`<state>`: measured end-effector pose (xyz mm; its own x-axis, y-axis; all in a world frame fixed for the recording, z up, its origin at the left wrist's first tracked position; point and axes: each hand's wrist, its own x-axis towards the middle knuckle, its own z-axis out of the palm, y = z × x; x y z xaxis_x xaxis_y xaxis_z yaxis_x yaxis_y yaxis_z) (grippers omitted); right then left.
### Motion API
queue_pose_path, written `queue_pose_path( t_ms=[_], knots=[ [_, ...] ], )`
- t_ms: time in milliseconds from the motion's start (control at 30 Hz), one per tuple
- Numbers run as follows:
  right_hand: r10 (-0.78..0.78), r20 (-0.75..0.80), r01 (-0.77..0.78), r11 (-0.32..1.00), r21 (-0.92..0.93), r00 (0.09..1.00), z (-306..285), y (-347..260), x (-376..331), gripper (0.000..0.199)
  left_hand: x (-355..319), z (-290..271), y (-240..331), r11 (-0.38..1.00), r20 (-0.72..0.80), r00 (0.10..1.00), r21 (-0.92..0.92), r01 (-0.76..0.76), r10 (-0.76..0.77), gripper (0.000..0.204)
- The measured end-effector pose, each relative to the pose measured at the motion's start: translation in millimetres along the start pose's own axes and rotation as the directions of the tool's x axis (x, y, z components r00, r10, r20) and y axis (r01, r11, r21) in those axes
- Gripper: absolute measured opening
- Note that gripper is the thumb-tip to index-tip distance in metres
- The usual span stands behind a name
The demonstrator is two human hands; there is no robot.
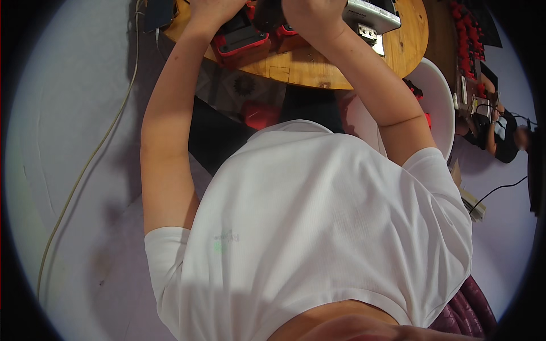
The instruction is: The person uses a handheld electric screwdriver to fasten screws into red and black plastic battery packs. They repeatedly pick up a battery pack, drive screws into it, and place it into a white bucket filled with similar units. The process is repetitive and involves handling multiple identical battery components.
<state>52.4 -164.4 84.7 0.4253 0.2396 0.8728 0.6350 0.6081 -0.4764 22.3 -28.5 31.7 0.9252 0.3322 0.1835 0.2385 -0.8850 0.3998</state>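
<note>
White cloth fills the nearest part of the view: a short-sleeved T-shirt (324,216) on the person, with a small greenish mark on its front. Beside it at the lower right lies a shiny maroon padded surface (469,310). Past the shirt are dark trouser legs (216,136), and a red, blurred shape (260,113) low between them.

Both bare forearms reach forward over a round, yellow-brown wooden table (318,71). On it, near the edge and between the forearms, sits a red-and-black box-shaped case (244,42), with a second red-and-black part (289,38) just to its right. The left hand (219,8) is by the case, and the right hand (314,16) is above the second part. A dark, blurred object (267,16) shows between the hands. The upper edge cuts off both hands' fingers, so I cannot tell whether either one grips anything.

Right of the right wrist stand a silver metal box (372,16) and a small metal fitting with round knobs (367,30). A dark flat slab (158,14) is at the table's left edge; a long pale cable (94,156) curves down the left side.

Beyond the right forearm is a white rounded tub (441,105). Farther off, a co-worker in dark clothing (505,145) is near a bench with many red pieces (466,42).
</note>
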Motion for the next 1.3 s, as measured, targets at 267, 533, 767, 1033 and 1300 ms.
queue_pose_path(
  t_ms=[267, 533, 767, 1033, 1300],
  knots=[
    [0.002, 0.034, -0.001, 1.000, -0.031, 0.999, -3, 5, 0, 0.042, -1, 6, -3, 0.998, -0.054, 0.997, 0.036, -0.050, 0.052, 0.043],
    [0.231, -0.105, -0.250, 0.937, -0.243, 0.967, -92, -56, 6, 0.041, 22, 41, -54, 0.988, -0.044, 0.997, 0.144, -0.059, 0.066, 0.068],
    [0.061, -0.264, -0.194, 0.837, -0.512, 0.963, -146, -71, -30, 0.044, 27, 43, -46, 0.986, 0.015, 0.998, 0.152, -0.068, 0.066, 0.069],
    [0.050, -0.274, -0.188, 0.841, -0.507, 0.960, -148, -68, -40, 0.050, 25, 39, -46, 0.988, 0.024, 0.999, 0.152, -0.036, 0.033, 0.069],
    [0.009, -0.261, -0.119, 0.905, -0.409, 0.965, -148, -56, -44, 0.040, 16, 30, -33, 0.985, 0.037, 0.999, 0.166, -0.038, 0.032, 0.070]
  ],
)
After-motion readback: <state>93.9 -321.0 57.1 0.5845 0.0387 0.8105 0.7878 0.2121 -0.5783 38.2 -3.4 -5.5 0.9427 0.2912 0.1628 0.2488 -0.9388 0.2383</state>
